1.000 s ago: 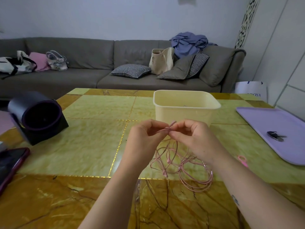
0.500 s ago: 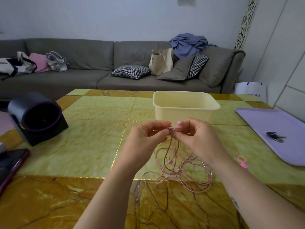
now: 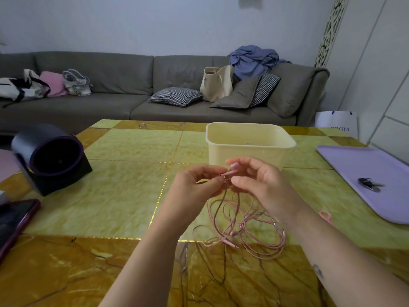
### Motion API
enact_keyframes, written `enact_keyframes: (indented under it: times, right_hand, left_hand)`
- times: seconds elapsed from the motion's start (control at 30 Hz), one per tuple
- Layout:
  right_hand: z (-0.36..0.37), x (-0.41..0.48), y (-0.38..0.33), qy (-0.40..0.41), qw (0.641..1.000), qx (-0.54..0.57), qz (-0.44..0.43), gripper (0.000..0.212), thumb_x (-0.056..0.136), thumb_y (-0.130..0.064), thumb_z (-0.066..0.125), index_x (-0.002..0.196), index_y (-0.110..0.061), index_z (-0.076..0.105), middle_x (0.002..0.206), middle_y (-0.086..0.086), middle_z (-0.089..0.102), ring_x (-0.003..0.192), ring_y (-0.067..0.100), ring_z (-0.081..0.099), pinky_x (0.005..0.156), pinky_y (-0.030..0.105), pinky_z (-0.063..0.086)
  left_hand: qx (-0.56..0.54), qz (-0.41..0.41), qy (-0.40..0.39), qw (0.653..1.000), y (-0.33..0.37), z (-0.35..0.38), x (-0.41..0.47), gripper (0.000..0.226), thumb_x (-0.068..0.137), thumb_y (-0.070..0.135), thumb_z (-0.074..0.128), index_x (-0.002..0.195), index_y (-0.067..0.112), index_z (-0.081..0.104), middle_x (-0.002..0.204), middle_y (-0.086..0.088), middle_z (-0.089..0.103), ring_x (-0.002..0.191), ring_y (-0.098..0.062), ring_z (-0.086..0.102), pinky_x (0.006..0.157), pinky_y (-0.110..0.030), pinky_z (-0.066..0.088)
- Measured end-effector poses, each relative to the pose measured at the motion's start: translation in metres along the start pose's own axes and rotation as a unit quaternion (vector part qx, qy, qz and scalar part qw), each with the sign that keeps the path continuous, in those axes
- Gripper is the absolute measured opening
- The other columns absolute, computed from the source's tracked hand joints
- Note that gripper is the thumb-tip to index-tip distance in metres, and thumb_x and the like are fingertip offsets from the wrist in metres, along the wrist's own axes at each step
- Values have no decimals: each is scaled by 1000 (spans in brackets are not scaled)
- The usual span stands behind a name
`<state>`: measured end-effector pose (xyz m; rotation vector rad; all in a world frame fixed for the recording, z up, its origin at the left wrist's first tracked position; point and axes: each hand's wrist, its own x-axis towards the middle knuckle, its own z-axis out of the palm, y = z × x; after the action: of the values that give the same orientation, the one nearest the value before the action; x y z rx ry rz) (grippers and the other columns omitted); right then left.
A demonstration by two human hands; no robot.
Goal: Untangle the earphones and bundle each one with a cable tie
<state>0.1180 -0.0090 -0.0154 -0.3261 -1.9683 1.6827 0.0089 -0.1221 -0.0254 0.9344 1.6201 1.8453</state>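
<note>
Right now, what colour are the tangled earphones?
The earphones are pink, clearest in the head view.

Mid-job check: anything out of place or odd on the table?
Nothing damaged or spilled. The pink earphones are a loose tangle, hanging from the left hand and right hand onto the table. The pink cable tie lies unused by the right forearm.

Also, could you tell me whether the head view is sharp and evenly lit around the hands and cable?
Head view: soft, even light, no hard shadows; the left hand and right hand pinching the pink earphone cable look sharp; the glossy table shows dim reflections under the loops; wide-angle distortion tilts the right-hand wall panels.
</note>
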Motion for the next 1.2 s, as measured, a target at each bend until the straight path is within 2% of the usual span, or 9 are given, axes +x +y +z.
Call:
enact_keyframes:
  times: [0.13, 0.27, 0.4, 0.53, 0.63, 0.83, 0.93, 1.0, 1.2]
  right_hand:
    - [2, -1, 0, 33, 997, -62, -37, 12, 85, -8, 67, 89, -19, 68, 81, -10, 71, 84, 4, 67, 82, 20, 53]
    - [1, -2, 1, 60, 990, -118, -48, 9, 85, -12, 67, 85, -21, 68, 75, -12, 68, 77, 3, 66, 74, 15, 52]
    - [-1, -2, 2, 67, 977, -197, -56, 12, 85, -14, 68, 77, -23, 65, 71, -5, 67, 67, 5, 61, 61, 11, 45]
    - [-2, -3, -2, 49, 962, -260, -64, 12, 87, -15, 65, 77, -23, 65, 66, -4, 64, 54, 6, 52, 52, 16, 41]
    - [-2, -4, -4, 46, 956, -280, -72, 15, 87, -14, 65, 75, -23, 64, 67, -4, 66, 55, 5, 54, 53, 18, 45]
    - [-1, -3, 1, 77, 951, -289, -74, 10, 88, -17, 64, 78, -21, 65, 66, -1, 66, 62, 22, 61, 53, 26, 47]
    - [2, -4, 3, 85, 948, -297, -81, 8, 89, -18, 63, 83, -20, 68, 68, -1, 67, 61, 18, 61, 56, 27, 49]
    - [4, -4, 4, 87, 945, -303, -87, 8, 89, -16, 63, 89, -17, 71, 68, -5, 67, 60, 9, 59, 53, 17, 46]
    - [7, -6, 3, 84, 945, -301, -92, 16, 87, -14, 66, 99, -22, 74, 76, -7, 71, 72, 5, 64, 65, 18, 52]
  left_hand:
    - [-29, -20, 0, 999, -1, 1, 0, 18, 85, -2, 62, 90, 12, 71, 84, -6, 68, 78, -13, 65, 83, -28, 55]
    - [-148, -57, -1, 987, 1, 2, 1, 26, 85, -14, 54, 93, 7, 66, 76, -1, 63, 71, -11, 62, 81, -26, 54]
    - [-190, -67, 15, 979, 1, 3, 3, 27, 84, -15, 53, 94, 7, 65, 75, 0, 62, 65, -8, 62, 76, -23, 55]
    - [-179, -59, 23, 982, 0, 5, 3, 27, 83, -16, 54, 92, 8, 65, 76, -1, 63, 66, -8, 63, 73, -22, 55]
    - [-130, -38, 26, 990, -2, 7, 2, 26, 84, -15, 55, 89, 9, 64, 80, -2, 65, 70, -8, 64, 69, -19, 55]
    - [-29, -4, 32, 999, -1, 8, 1, 17, 84, -2, 64, 88, 14, 67, 85, 0, 69, 72, -3, 65, 64, -16, 52]
    - [-11, -5, 34, 999, -1, 9, 0, 13, 83, 2, 67, 85, 15, 68, 76, 6, 69, 65, -1, 63, 62, -15, 52]
    - [-8, -7, 30, 999, -1, 10, 0, 13, 83, 2, 66, 83, 15, 69, 70, 9, 69, 63, 0, 62, 62, -14, 52]
    - [-17, -17, -16, 1000, -3, 8, -1, 15, 84, 1, 65, 90, 14, 70, 80, 6, 71, 72, -1, 62, 69, -14, 52]
